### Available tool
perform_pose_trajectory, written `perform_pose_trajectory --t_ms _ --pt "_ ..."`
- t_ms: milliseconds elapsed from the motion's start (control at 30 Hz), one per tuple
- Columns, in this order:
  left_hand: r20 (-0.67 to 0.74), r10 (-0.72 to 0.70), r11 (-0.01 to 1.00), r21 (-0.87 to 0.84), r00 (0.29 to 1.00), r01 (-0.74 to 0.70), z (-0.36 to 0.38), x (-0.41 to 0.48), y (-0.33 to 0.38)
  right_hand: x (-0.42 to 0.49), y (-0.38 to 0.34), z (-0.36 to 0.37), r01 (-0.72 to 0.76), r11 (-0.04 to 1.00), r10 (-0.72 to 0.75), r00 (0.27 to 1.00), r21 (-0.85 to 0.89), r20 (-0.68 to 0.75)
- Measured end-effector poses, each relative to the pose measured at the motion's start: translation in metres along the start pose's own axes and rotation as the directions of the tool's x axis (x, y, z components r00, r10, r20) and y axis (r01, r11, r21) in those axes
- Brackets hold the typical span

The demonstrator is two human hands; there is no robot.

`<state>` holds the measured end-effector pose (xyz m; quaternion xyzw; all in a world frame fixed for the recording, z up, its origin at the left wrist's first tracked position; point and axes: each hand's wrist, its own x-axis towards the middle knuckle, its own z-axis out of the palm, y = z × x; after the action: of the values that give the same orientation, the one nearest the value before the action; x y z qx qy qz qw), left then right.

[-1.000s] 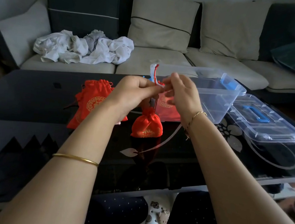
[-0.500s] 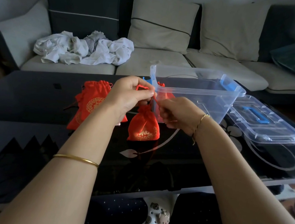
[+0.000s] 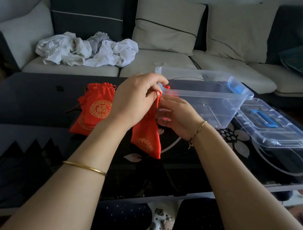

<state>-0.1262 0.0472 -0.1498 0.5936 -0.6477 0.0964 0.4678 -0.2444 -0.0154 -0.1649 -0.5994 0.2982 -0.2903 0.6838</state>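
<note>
Left of centre we saw some flat red pouches (image 3: 94,108) lying on the dark glass counter (image 3: 25,100), just beside the left hand (image 3: 135,98). That hand pinched the red drawstring (image 3: 158,94) in the middle of the frame. Below it the small red pouch (image 3: 146,133) hung down toward the counter; we could not tell whether its bottom touched the glass. Just to the right, the right hand (image 3: 178,118) had its fingers curled round the pouch's gathered neck. Right again stood the clear box (image 3: 205,97), open, with its near corner close behind the fingertips. At the far right its lid (image 3: 274,127) lay on the counter just beside it.

We judged the thin cord the weak point. A pull on one strand alone could slide it through the pinch and leave the neck slack, or jam it in a knot. If the right hand let go too soon, the pouch could drop and spill whatever it held. The loop sat so near the box corner that it could snag there, and the box looked light enough to tip or slide. A careless left wrist could also scatter the flat pouches.
</note>
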Motion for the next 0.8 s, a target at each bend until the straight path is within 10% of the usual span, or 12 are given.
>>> perform_pose_trajectory --t_ms 433,633,800 --pt "0.096 -0.296 0.903 -0.297 0.950 0.311 0.001 0.000 -0.007 0.001 -0.006 -0.005 0.157 0.943 -0.220 0.955 -0.294 -0.198" --pt "0.257 -0.560 0.644 -0.463 0.788 0.609 -0.001 -0.003 -0.013 0.000 -0.005 -0.009 0.049 0.979 0.003 0.966 0.199 -0.258" --pt "0.189 -0.575 0.762 -0.231 0.796 0.605 -0.002 -0.006 -0.019 0.000 -0.002 -0.011 -0.011 0.893 0.099 0.980 0.450 -0.171"
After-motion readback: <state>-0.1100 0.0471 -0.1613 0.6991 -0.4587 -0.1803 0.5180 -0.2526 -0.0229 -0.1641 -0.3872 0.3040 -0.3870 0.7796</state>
